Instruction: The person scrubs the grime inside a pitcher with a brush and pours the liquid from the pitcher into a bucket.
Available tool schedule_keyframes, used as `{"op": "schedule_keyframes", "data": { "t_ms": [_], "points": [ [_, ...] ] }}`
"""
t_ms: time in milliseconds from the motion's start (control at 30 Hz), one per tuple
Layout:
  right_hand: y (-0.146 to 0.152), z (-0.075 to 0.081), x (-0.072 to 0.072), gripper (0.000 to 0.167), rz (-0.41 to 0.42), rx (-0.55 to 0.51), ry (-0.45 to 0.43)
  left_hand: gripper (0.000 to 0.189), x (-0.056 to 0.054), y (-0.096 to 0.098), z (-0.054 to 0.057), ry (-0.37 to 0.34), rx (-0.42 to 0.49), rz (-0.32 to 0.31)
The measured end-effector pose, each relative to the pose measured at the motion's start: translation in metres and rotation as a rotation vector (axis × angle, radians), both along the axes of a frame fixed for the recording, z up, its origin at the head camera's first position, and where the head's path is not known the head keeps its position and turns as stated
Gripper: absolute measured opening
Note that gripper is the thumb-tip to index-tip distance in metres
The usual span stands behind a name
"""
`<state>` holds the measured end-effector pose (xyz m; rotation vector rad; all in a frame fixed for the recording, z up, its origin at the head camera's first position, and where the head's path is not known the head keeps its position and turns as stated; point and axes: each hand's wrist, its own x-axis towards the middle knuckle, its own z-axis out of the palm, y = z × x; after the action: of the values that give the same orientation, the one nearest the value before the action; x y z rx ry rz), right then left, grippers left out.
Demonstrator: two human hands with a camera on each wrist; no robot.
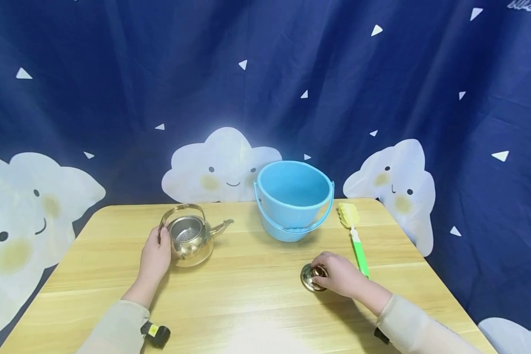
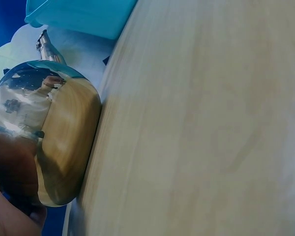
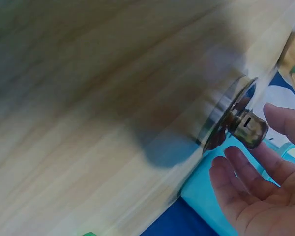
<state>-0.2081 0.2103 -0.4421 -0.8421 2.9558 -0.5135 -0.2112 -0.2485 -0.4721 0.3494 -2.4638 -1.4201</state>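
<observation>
A shiny gold-toned metal teapot stands lidless on the left of the table, its spout toward the right and a perforated strainer in its mouth. My left hand grips the near side of its arched handle; in the left wrist view, most of this hand is cut off beside the pot body. The teapot's round lid lies flat on the table, right of centre. Around its knob my right hand has thumb and fingers spread, with a gap at the thumb.
A light blue bucket with its handle lowered stands at the back of the wooden table. To its right lies a brush with a yellow head and green handle. A dark blue cloud-print curtain hangs behind.
</observation>
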Motion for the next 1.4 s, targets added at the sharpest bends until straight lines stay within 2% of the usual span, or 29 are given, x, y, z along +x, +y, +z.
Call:
{"op": "schedule_keyframes", "data": {
  "t_ms": [333,633,900,1400],
  "points": [
    [0.0,0.01,-0.001,0.025,-0.003,-0.029,-0.03,0.061,0.0,0.0,0.0,0.001,0.0,-0.001],
    [0.0,0.018,-0.002,0.022,0.024,-0.034,-0.008,0.061,0.0,0.0,0.0,0.005,-0.001,0.0],
    [0.0,0.026,-0.001,0.023,0.003,-0.031,-0.012,0.059,-0.001,0.001,0.0,0.022,0.002,0.009],
    [-0.001,0.043,-0.004,0.022,0.029,-0.058,0.054,0.059,-0.001,0.001,-0.002,0.025,0.002,0.021]
  ]
}}
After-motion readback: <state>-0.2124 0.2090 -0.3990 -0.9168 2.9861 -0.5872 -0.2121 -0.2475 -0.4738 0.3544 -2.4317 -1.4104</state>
